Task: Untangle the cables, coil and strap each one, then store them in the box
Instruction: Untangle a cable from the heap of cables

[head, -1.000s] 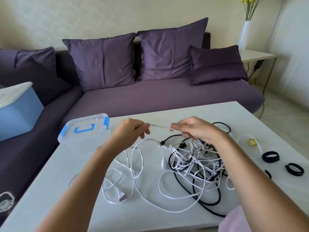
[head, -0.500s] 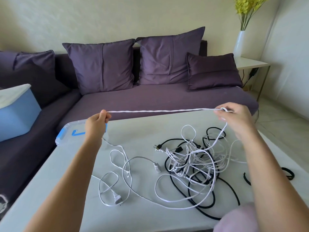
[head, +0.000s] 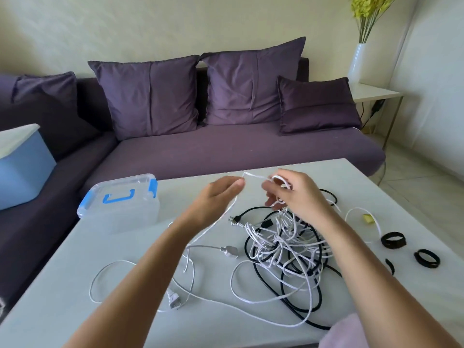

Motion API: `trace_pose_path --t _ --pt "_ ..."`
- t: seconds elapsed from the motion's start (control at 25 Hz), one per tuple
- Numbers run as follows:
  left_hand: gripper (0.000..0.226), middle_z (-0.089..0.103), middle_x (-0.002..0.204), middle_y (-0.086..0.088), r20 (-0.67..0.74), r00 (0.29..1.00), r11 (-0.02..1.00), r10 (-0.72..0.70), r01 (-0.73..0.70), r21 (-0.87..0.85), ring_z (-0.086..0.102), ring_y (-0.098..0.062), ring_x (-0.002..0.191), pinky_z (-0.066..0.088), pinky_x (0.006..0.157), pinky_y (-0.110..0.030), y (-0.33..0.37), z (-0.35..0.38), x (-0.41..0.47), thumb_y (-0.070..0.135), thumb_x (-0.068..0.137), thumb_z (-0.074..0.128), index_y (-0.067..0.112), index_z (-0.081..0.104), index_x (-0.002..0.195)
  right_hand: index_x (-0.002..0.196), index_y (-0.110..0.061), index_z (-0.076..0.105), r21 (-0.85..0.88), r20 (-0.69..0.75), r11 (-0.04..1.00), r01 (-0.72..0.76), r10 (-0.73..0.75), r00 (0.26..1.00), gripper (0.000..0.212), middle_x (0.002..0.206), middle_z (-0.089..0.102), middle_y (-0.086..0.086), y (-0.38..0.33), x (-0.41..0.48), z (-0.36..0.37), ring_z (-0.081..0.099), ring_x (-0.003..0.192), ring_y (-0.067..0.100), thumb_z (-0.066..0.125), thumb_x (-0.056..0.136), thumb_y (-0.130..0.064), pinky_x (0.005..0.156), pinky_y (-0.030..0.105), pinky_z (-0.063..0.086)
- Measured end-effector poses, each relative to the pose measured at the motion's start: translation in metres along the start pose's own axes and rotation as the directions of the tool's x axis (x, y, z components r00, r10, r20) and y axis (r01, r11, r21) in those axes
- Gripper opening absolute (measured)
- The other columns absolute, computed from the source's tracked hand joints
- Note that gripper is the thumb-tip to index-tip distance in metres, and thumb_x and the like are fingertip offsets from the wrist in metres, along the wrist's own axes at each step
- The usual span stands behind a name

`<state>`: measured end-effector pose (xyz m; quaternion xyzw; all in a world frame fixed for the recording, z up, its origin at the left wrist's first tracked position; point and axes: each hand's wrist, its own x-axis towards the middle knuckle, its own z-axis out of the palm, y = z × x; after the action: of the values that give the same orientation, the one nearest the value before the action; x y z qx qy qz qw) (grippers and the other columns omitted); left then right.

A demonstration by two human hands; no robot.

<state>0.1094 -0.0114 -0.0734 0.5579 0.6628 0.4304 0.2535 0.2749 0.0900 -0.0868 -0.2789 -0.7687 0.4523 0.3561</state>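
Both hands hover over the middle of the desk [head: 75, 285]; the left hand [head: 216, 197] pinches a thin white cable [head: 253, 175] at its fingertips; the right hand [head: 293, 194] grips loops of the same cable, just beside the left; below the right hand a tangle of white and black cables [head: 283, 244] lies on the desk; the clear box [head: 120, 204], lid on with blue latches, sits near the far left corner; black straps [head: 393, 239] lie by the right edge.

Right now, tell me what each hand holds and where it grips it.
Both hold one thin white cable. The left hand pinches a stretch of it at the fingertips; the right hand holds small loops of it wound around the fingers.
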Motion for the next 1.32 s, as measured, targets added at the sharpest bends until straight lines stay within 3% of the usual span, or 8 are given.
trace_pose_path --t 0.2,0.36,0.68,0.76,0.88,1.04,1.2,1.32 --pt "0.050 0.057 0.068 -0.004 -0.113 0.991 0.997 -0.069 0.071 0.009 0.054 -0.016 0.065 0.045 0.067 -0.032 0.013 0.026 0.006 0.049 0.093 0.045 0.004 0.062 0.077 0.096 -0.010 0.047 -0.328 0.022 0.917 0.228 -0.234 0.972 0.024 0.071 0.060 -0.003 -0.005 -0.010 0.015 0.062 0.061 0.013 0.049 0.096 -0.035 0.056 0.025 0.046" --pt "0.040 0.048 0.051 0.002 -0.222 0.974 0.998 -0.047 0.039 -0.043 0.037 -0.008 0.046 0.032 0.049 -0.020 0.012 0.026 0.009 0.033 0.094 0.054 0.003 0.068 0.072 0.095 -0.011 0.039 -0.507 0.042 0.765 0.397 -0.438 0.898 0.033 0.072 0.043 -0.010 0.000 -0.011 0.029 0.043 0.053 0.018 0.040 0.095 -0.044 0.045 0.032 0.035" --pt "0.021 0.071 0.065 0.005 -0.122 0.987 0.994 0.103 -0.100 0.030 0.065 -0.011 0.063 0.048 0.063 -0.026 0.013 0.018 -0.004 0.021 0.090 0.061 0.014 0.067 0.071 0.085 -0.011 0.058 -0.261 -0.086 0.961 0.098 -0.124 0.989 0.028 0.075 0.064 -0.001 0.016 0.001 0.014 0.063 0.071 0.018 0.040 0.101 -0.026 0.074 0.044 0.051" --pt "0.018 0.072 0.067 0.005 -0.066 0.991 0.992 0.119 -0.117 0.043 0.065 -0.020 0.064 0.048 0.060 -0.029 0.014 0.017 -0.011 0.019 0.087 0.065 0.014 0.066 0.070 0.073 -0.013 0.059 -0.191 -0.117 0.981 -0.006 -0.017 0.993 0.033 0.067 0.063 0.001 0.013 0.002 0.008 0.060 0.058 0.014 0.042 0.100 -0.024 0.065 0.038 0.053" --pt "0.015 0.071 0.065 0.006 -0.082 0.990 0.992 0.117 -0.121 -0.047 0.065 -0.009 0.063 0.049 0.064 -0.024 0.014 0.009 -0.017 0.013 0.085 0.067 0.015 0.068 0.070 0.069 -0.011 0.054 0.348 -0.344 0.925 -0.155 0.280 0.896 0.034 0.061 0.054 0.003 0.010 0.010 -0.011 0.049 0.040 0.007 0.042 0.100 -0.018 0.044 0.021 0.043" --pt "0.018 0.070 0.062 0.005 -0.323 0.945 0.979 0.054 -0.114 -0.169 0.064 -0.003 0.062 0.048 0.064 -0.013 0.003 -0.010 -0.018 0.008 0.088 0.061 0.011 0.066 0.072 0.072 -0.009 0.055 0.551 -0.091 0.798 -0.244 0.349 0.933 0.029 0.049 0.037 -0.006 0.005 0.006 -0.041 0.023 0.031 0.002 0.048 0.097 -0.022 0.034 0.015 0.015" --pt "0.019 0.066 0.064 0.008 -0.465 0.852 0.710 -0.239 -0.173 -0.682 0.064 -0.004 0.066 0.048 0.062 -0.012 -0.026 -0.047 -0.012 0.013 0.098 0.047 0.013 0.059 0.083 0.070 -0.010 0.065 0.367 0.153 0.919 -0.143 0.092 0.984 0.021 0.049 0.036 -0.006 -0.002 -0.005 -0.061 0.029 0.042 0.006 0.071 0.071 -0.030 0.050 0.016 0.039" --pt "0.034 0.053 0.053 0.008 -0.426 0.806 0.394 -0.411 -0.265 -0.880 0.054 -0.003 0.051 0.041 0.051 -0.012 -0.038 -0.076 -0.019 0.010 0.098 0.040 0.017 0.052 0.067 0.063 -0.018 0.067 0.476 0.038 0.880 -0.008 -0.012 0.999 0.012 0.051 0.037 -0.007 0.000 -0.001 -0.072 0.033 0.046 0.006 0.077 0.066 -0.024 0.058 0.017 0.044"
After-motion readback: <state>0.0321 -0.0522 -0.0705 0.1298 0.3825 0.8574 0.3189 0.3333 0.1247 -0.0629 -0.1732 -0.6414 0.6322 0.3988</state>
